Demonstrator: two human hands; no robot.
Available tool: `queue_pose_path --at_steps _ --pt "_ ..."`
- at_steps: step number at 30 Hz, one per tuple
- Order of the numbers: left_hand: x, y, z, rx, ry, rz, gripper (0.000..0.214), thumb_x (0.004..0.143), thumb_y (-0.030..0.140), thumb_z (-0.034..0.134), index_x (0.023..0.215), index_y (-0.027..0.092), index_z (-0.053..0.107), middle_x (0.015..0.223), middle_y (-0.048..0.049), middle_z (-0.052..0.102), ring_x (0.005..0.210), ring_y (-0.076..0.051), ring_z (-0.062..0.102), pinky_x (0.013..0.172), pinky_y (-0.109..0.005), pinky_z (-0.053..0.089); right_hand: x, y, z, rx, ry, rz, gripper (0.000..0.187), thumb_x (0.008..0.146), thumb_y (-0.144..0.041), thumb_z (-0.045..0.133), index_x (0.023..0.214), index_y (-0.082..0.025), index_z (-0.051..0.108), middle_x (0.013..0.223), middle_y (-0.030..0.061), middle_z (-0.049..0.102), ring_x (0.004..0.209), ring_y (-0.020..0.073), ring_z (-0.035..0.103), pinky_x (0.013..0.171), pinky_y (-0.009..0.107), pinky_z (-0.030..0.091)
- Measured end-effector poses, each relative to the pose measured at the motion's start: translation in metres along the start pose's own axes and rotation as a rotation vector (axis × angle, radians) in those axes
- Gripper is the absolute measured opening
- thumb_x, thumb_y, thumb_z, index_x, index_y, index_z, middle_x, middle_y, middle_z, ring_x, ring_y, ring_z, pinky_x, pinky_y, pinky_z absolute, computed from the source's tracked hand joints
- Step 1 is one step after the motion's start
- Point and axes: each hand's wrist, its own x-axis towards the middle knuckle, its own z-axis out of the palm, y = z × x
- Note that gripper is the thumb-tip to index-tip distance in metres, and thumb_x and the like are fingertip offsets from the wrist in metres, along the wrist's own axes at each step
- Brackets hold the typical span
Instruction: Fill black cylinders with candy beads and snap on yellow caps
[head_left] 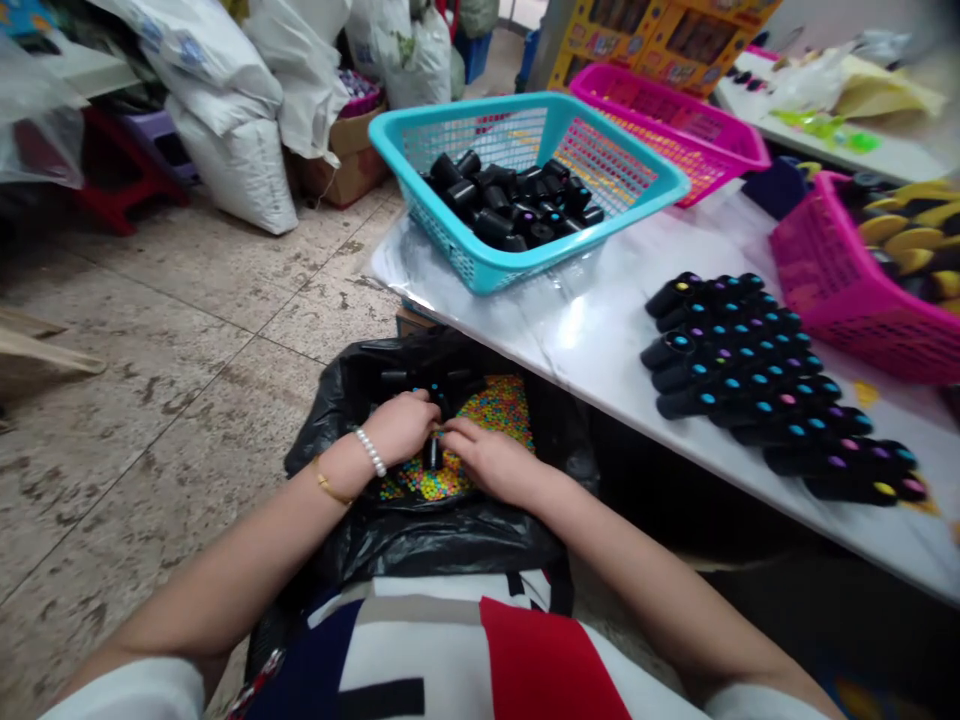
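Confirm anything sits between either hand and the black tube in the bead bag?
Nothing visible. The black tube stands upright between both hands over the beads; the right hand pinches it, the left hand curls beside it, grip unclear.

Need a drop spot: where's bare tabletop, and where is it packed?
Free: the table between the teal basket and the stack of black tubes, plus a narrow strip along the near edge before that stack. Packed: the right end, stack beside the pink basket. The mouth of the black bag is filled by beads, left hand and right hand.
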Motion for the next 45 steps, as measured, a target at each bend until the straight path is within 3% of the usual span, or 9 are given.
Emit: queue_pose_path --at_steps 5,9,13,18,26,29,33,38,45 --pt "-0.019 -0.009 -0.002 0.070 -0.012 -0.022 0.024 0.087 0.023 0.048 0.102 0.014 0.065 0.094 -0.0115 0.060 0.096 -0.026 0.059 0.084 -0.035 0.047 -0.001 -0.021 0.009 -0.205 -0.093 -0.100 0.029 0.097 -0.023 0.038 0.124 -0.026 0.048 0.122 0.0098 0.053 0.097 0.0214 0.057 0.071 0.031 0.047" --pt "-0.029 -0.007 0.001 0.134 -0.096 -0.065 0.025 0.081 0.022 0.055 0.104 0.014 0.062 0.098 -0.0115 0.058 0.083 -0.025 0.062 0.076 -0.036 0.049 0.003 -0.027 0.011 -0.283 -0.122 -0.080 0.025 0.097 -0.023 0.036 0.116 -0.021 0.053 0.102 0.0096 0.058 0.087 0.0226 0.058 0.064 0.031 0.047" --pt "-0.026 0.003 -0.002 0.087 -0.046 -0.099 0.030 0.081 0.031 0.059 0.106 0.015 0.060 0.101 -0.0105 0.056 0.085 -0.024 0.063 0.075 -0.033 0.050 -0.004 -0.019 0.010 -0.249 -0.185 -0.016 0.030 0.094 -0.020 0.042 0.122 -0.019 0.053 0.093 0.0090 0.059 0.080 0.0207 0.059 0.064 0.030 0.046" --pt "-0.018 0.001 -0.005 0.000 -0.011 -0.127 0.035 0.081 0.033 0.061 0.111 0.016 0.059 0.106 -0.0100 0.058 0.092 -0.023 0.062 0.081 -0.030 0.049 -0.005 -0.005 0.005 -0.184 -0.101 -0.073 0.032 0.090 -0.020 0.049 0.121 -0.019 0.057 0.115 0.0120 0.055 0.103 0.0238 0.052 0.082 0.033 0.044" --pt "-0.021 0.002 0.000 -0.014 -0.006 -0.169 0.028 0.081 0.029 0.060 0.106 0.016 0.059 0.104 -0.0111 0.058 0.096 -0.024 0.061 0.082 -0.032 0.049 0.002 0.004 -0.011 -0.390 -0.095 -0.010 0.020 0.092 -0.016 0.046 0.097 -0.014 0.065 0.091 0.0122 0.058 0.087 0.0242 0.049 0.076 0.036 0.041" --pt "-0.021 0.003 0.000 -0.009 -0.004 -0.183 0.026 0.081 0.028 0.060 0.103 0.015 0.060 0.102 -0.0115 0.058 0.095 -0.024 0.061 0.082 -0.033 0.050 0.005 -0.006 -0.001 -0.288 -0.191 -0.119 0.020 0.092 -0.018 0.046 0.088 -0.015 0.065 0.087 0.0096 0.060 0.085 0.0222 0.050 0.073 0.033 0.041" --pt "-0.022 0.002 0.002 -0.012 -0.011 -0.171 0.026 0.080 0.026 0.060 0.104 0.016 0.060 0.103 -0.0106 0.058 0.093 -0.024 0.062 0.080 -0.032 0.050 0.003 -0.013 0.002 0.047 -0.190 -0.151 0.020 0.085 -0.008 0.053 0.097 -0.018 0.066 0.093 0.0061 0.064 0.091 0.0181 0.055 0.080 0.029 0.043" --pt "-0.021 0.001 0.002 -0.021 -0.031 -0.147 0.030 0.079 0.027 0.062 0.107 0.017 0.060 0.103 -0.0095 0.058 0.092 -0.022 0.062 0.080 -0.030 0.050 -0.019 -0.002 -0.021 0.559 -0.030 0.021 0.030 0.080 -0.011 0.061 0.108 -0.022 0.065 0.100 0.0016 0.068 0.092 0.0144 0.062 0.085 0.029 0.047" --pt "-0.018 0.005 0.005 -0.010 -0.027 -0.079 0.031 0.078 0.029 0.064 0.106 0.017 0.061 0.101 -0.0093 0.059 0.087 -0.024 0.064 0.076 -0.032 0.050 -0.044 -0.009 -0.034 0.544 0.263 0.122 0.028 0.078 -0.016 0.064 0.106 -0.021 0.065 0.102 0.0053 0.066 0.090 0.0161 0.062 0.081 0.031 0.050"
